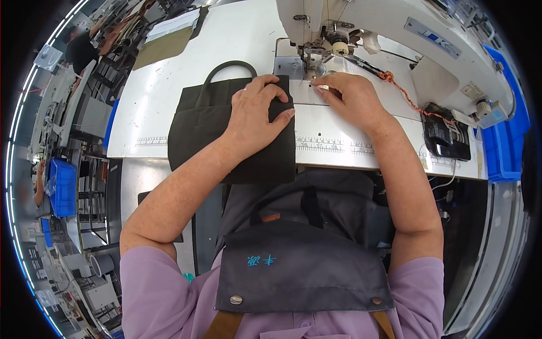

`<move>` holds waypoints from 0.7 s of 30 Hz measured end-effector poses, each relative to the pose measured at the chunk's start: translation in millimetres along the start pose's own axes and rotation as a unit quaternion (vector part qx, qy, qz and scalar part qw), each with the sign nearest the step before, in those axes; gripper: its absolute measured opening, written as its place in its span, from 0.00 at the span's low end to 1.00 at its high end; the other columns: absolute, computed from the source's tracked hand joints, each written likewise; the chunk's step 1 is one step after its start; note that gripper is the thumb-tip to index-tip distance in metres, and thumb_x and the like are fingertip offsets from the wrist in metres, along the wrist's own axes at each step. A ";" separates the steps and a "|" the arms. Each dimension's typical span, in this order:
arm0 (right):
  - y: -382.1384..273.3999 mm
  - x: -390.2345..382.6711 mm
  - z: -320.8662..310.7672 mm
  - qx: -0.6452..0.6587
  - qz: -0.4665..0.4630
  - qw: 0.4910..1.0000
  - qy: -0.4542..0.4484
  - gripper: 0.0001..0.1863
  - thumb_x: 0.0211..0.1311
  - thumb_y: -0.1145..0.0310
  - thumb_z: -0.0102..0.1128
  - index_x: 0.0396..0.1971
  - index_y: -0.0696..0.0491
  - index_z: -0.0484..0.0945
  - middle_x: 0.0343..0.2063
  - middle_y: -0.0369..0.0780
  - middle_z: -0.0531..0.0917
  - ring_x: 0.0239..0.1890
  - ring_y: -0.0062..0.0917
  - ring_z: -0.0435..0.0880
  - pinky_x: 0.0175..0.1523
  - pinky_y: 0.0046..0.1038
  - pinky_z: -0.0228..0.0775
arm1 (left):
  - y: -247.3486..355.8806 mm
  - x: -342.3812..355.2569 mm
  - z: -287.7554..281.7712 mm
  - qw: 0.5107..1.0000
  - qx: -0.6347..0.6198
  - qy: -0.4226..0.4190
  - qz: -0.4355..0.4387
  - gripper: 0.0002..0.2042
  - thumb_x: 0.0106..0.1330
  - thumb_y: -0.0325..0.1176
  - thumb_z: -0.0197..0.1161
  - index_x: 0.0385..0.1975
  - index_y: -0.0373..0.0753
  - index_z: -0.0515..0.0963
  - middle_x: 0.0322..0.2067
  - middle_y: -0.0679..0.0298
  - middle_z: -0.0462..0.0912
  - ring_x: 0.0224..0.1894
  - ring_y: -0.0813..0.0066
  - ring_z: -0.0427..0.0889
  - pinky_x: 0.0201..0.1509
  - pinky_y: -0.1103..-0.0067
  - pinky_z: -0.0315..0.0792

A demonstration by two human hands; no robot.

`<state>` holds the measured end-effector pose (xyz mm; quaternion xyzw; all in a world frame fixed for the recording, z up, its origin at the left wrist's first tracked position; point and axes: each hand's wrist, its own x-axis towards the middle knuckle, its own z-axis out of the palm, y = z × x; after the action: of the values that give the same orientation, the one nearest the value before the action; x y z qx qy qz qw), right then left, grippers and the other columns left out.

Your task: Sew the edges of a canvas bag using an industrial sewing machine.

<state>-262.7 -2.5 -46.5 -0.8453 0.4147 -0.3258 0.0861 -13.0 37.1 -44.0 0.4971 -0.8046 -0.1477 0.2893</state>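
Note:
A dark olive fabric bag (pixel 192 130) with a looped handle lies on the white sewing table (pixel 135 113), overhanging its front edge. My left hand (pixel 257 113) rests on the bag's upper right part, fingers curled and gripping it near the right edge. To the right of the bag, my right hand (pixel 353 99) is just in front of the sewing machine's needle area (pixel 310 65), thumb and forefinger drawn together over the plate; what they pinch, if anything, is too small to make out.
Folded fabric pieces (pixel 164 45) sit at the back left. An orange cord (pixel 406 96) runs to a black device (pixel 446 135). Blue bins (pixel 502 164) stand at the right and others (pixel 62 186) at the left, near workbenches and a co-worker (pixel 79 51).

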 end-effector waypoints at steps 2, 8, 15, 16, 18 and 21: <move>-0.2 -0.1 -0.3 0.001 -0.008 1.000 -0.002 0.10 0.65 0.67 0.64 0.44 0.49 0.88 0.26 0.42 0.83 0.27 0.33 0.82 0.36 0.34 0.73 | 0.9 2.6 -4.3 1.000 0.002 -0.018 -0.003 0.12 0.59 0.37 0.73 0.39 0.42 0.80 0.59 0.57 0.74 0.63 0.59 0.74 0.68 0.57 0.59; -7.8 0.2 -2.0 0.014 -0.023 0.999 -0.024 0.12 0.63 0.68 0.64 0.46 0.48 0.87 0.26 0.39 0.80 0.29 0.33 0.81 0.37 0.34 0.73 | -1.6 8.5 -14.2 0.997 0.054 -0.046 0.017 0.11 0.60 0.39 0.71 0.35 0.42 0.78 0.57 0.60 0.75 0.59 0.63 0.76 0.70 0.60 0.55; -19.7 4.6 5.5 0.055 -0.143 0.987 -0.043 0.13 0.61 0.69 0.65 0.46 0.47 0.87 0.32 0.38 0.80 0.35 0.34 0.81 0.41 0.37 0.72 | -10.2 12.0 -6.3 0.998 0.054 -0.019 0.033 0.09 0.62 0.39 0.69 0.31 0.41 0.79 0.57 0.61 0.75 0.58 0.65 0.76 0.73 0.61 0.51; -20.6 5.1 6.5 0.039 -0.139 0.989 -0.045 0.12 0.60 0.68 0.66 0.44 0.47 0.87 0.32 0.37 0.80 0.37 0.34 0.81 0.41 0.37 0.73 | -10.6 12.2 -6.1 0.998 0.054 -0.020 0.032 0.09 0.62 0.39 0.69 0.31 0.41 0.79 0.57 0.61 0.75 0.58 0.65 0.76 0.73 0.61 0.51; -20.5 6.0 7.6 0.024 -0.132 0.990 -0.048 0.11 0.59 0.67 0.67 0.41 0.46 0.88 0.31 0.36 0.80 0.38 0.33 0.81 0.42 0.37 0.73 | -9.7 12.6 -7.4 0.998 0.049 -0.015 0.034 0.09 0.61 0.38 0.69 0.28 0.40 0.79 0.56 0.61 0.75 0.60 0.62 0.74 0.72 0.61 0.51; -19.0 6.0 7.5 0.018 -0.130 0.990 -0.041 0.09 0.58 0.66 0.68 0.39 0.46 0.89 0.30 0.36 0.79 0.36 0.33 0.80 0.41 0.38 0.72 | -6.2 12.4 -6.8 0.999 0.049 -0.017 0.012 0.09 0.61 0.37 0.69 0.26 0.40 0.79 0.55 0.61 0.76 0.61 0.59 0.73 0.71 0.60 0.53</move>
<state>-243.1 4.2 -41.6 -0.9030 0.2913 -0.3068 0.0751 -8.6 23.6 -37.9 0.4981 -0.8219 -0.1128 0.2522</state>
